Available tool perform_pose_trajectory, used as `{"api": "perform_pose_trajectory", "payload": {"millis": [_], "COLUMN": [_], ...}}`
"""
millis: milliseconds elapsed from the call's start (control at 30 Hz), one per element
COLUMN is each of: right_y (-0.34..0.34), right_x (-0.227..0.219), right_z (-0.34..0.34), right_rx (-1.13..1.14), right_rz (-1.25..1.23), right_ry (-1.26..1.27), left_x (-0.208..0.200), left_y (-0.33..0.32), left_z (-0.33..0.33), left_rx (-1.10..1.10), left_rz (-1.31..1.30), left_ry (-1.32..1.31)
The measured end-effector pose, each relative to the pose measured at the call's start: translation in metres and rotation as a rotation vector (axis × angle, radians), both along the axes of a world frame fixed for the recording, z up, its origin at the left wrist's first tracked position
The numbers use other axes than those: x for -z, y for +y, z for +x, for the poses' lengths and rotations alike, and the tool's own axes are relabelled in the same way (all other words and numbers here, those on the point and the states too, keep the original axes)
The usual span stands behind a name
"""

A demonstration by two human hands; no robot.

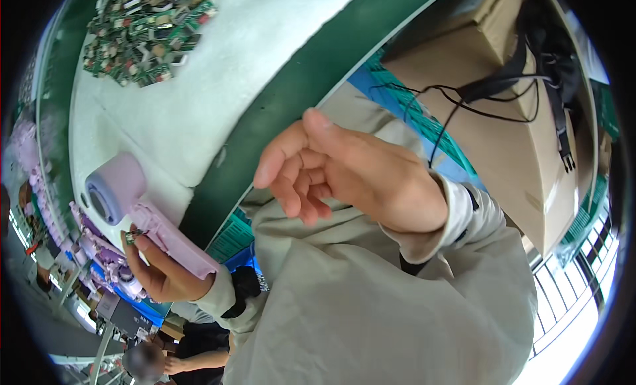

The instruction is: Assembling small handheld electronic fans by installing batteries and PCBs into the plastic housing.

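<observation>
My left hand point(165, 269) is closed in a pinch at the left, with a small circuit board point(134, 235) between its fingertips. Right beside that hand lies a lilac plastic housing point(177, 242) with a long handle; whether the palm touches it I cannot tell. At the handle's far end is a round, hollow lilac head point(126, 176) with a bluish rim. My right hand point(351, 176) hangs in the air before my body, fingers loosely bent and apart, holding nothing.
Green circuit boards point(149, 40) are heaped on the white work surface point(218, 60), which has a green border point(265, 113). At right stands a cardboard box point(497, 133) with a black strap and cord point(493, 87). More lilac parts point(99, 246) line the far left; another person's arm point(199, 362) shows below.
</observation>
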State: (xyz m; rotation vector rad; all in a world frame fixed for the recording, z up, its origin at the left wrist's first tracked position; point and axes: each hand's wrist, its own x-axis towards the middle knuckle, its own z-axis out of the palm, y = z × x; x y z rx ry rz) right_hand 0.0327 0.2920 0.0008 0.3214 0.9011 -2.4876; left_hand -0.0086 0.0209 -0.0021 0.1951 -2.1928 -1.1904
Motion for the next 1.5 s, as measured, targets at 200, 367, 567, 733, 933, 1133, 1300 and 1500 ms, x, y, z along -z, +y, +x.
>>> {"api": "perform_pose_trajectory", "payload": {"millis": [200, 367, 567, 733, 933, 1133, 1300, 1500], "right_y": [0.010, 0.015, 0.024, 0.061, 0.089, 0.109, 0.118, 0.094], "right_x": [0.004, 0.008, 0.008, 0.094, 0.205, 0.212, 0.219, 0.249], "right_z": [0.002, 0.009, 0.002, -0.001, -0.020, -0.033, -0.040, -0.031], "right_rx": [0.045, 0.018, -0.036, 0.041, -0.216, -0.296, -0.439, -0.033], "right_rz": [0.056, 0.201, 0.288, 0.704, 1.770, 1.869, 1.954, 1.232], "right_ry": [-0.055, 0.039, -0.005, -0.213, 0.265, 0.573, 0.768, 0.623], "left_x": [0.008, 0.009, 0.007, -0.002, 0.002, 0.001, -0.002, -0.006], "left_y": [0.000, 0.002, -0.005, -0.002, 0.009, 0.004, 0.009, 0.005], "left_z": [-0.004, -0.003, -0.005, 0.000, 0.010, 0.012, 0.010, 0.011], "left_rx": [0.039, 0.032, 0.064, 0.079, 0.203, 0.260, 0.280, 0.329], "left_rz": [0.000, 0.037, 0.001, -0.066, 0.102, 0.124, 0.139, 0.176], "left_ry": [0.008, 0.005, 0.029, -0.063, -0.126, -0.083, -0.074, -0.109]}}
